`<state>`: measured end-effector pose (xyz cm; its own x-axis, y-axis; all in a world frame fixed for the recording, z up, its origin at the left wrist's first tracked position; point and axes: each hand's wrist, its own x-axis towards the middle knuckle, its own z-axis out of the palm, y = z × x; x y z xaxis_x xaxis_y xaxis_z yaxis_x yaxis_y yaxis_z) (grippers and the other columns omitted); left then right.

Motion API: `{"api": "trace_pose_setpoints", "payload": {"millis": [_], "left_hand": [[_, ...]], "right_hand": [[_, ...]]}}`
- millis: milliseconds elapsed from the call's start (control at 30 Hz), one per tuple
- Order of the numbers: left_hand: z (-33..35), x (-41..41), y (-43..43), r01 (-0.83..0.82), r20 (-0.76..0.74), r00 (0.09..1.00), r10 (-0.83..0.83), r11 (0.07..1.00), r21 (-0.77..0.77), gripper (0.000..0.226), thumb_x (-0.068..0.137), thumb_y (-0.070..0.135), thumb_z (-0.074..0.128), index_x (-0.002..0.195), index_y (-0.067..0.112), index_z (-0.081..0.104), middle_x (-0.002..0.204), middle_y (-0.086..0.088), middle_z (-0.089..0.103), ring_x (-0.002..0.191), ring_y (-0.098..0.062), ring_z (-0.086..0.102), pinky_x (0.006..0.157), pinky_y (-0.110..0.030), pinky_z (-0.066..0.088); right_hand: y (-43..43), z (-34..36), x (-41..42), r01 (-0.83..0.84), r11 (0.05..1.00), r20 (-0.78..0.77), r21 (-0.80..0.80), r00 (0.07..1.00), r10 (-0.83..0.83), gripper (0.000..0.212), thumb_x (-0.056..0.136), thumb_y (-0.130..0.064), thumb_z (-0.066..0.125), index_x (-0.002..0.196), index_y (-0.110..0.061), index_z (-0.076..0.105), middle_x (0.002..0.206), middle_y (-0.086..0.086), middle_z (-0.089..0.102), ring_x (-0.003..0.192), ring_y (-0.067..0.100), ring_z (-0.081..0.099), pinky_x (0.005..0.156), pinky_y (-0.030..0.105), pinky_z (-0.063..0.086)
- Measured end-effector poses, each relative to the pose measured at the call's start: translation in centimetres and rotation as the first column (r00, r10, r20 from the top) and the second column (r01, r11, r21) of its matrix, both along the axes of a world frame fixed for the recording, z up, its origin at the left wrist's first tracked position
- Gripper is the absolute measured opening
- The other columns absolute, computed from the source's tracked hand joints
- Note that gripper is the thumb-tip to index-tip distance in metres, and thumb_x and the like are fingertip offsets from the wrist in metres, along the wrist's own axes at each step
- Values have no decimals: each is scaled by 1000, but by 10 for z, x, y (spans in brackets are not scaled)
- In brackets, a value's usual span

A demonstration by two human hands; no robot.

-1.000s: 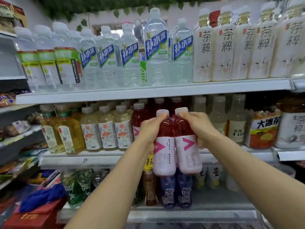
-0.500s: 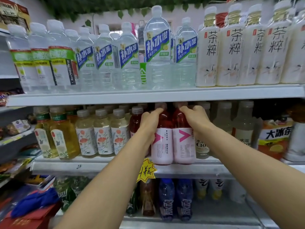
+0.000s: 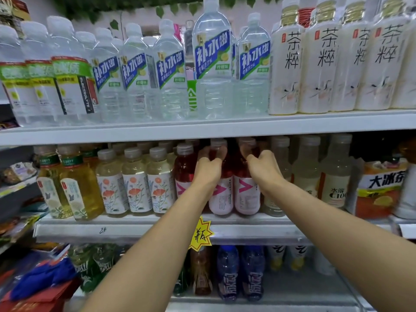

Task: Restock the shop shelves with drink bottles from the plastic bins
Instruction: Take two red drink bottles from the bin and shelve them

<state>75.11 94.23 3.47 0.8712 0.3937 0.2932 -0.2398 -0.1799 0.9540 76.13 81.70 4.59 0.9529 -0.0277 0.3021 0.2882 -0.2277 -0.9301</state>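
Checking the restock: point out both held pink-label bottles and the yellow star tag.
left pink-label bottle (image 3: 221,199): head view, on its label.
right pink-label bottle (image 3: 247,199): head view, on its label.
yellow star tag (image 3: 201,235): head view, on its centre.

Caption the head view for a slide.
A person holds two pink-labelled bottles by their necks, upright on the middle shelf.

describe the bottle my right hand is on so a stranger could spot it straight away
Find the middle shelf, below the row of clear water bottles. Among its red drinks with pink arrow labels, it is the rightmost front bottle, its neck gripped by the right hand. Unlike its twin on the left, it borders the pale C100 bottles.
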Motion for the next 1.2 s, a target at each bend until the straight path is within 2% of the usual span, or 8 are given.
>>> {"api": "trace_pose_setpoints", "payload": {"millis": [100,233,333,500,600,733,800,1200], "left_hand": [[-7,3,3,-16,-29,999,17,998,55,52,101,31,55,149,16,40,132,3,55,130,-18,48,93,-21,34],[-6,6,4,-16,-23,1000,20,989,146,52,99,30,56,146,14,41,141,-10,53,127,-24,53,101,-31,44],[1,3,4,-25,-32,999,34,969,244,48,100,25,55,145,15,39,133,-11,57,121,-26,55,90,-25,41],[11,-5,6,-73,-24,995,97,872,484,5,95,10,54,96,11,59,109,-17,64,105,-32,61,81,-28,43],[23,-10,11,-102,4,990,140,705,702,12,93,14,57,84,8,53,103,-22,65,100,-38,61,73,-32,42],[36,-18,20,-188,119,960,254,271,944,20,98,30,54,98,10,58,111,-15,66,107,-35,60,73,-35,38],[41,-18,23,-193,148,954,260,160,968,14,98,30,52,95,16,55,110,-11,67,104,-32,62,70,-32,34],[42,-14,32,-120,62,972,227,252,960,20,98,30,53,106,12,58,119,-14,64,112,-33,58,73,-31,35]], "right_hand": [[3,-6,3,4,999,-7,-36,1000,-4,25,100,-13,45,75,-17,45,72,-2,47,69,13,51,56,25,36],[3,-7,3,-18,993,-36,-119,999,14,14,101,-14,40,96,-5,51,81,6,52,75,16,54,56,26,39],[2,-3,3,-19,984,-6,-177,1000,19,16,100,-13,39,90,-8,51,80,6,51,70,14,51,56,27,37],[1,9,-4,40,932,143,-360,990,13,22,96,-7,46,75,-14,46,78,3,52,72,17,53,57,28,37],[-3,17,-1,82,856,211,-510,977,32,6,92,-10,53,92,-8,59,91,8,64,88,28,63,69,33,47],[-9,25,-6,147,775,254,-615,967,18,11,91,-15,61,100,-9,60,101,11,65,98,32,63,79,38,52],[-10,27,-5,156,771,262,-618,965,15,12,90,-15,63,99,-7,60,106,12,66,101,33,63,83,41,53],[-10,15,0,151,849,299,-507,954,9,20,84,-5,59,101,-7,70,100,11,73,100,32,67,83,45,56]]}}
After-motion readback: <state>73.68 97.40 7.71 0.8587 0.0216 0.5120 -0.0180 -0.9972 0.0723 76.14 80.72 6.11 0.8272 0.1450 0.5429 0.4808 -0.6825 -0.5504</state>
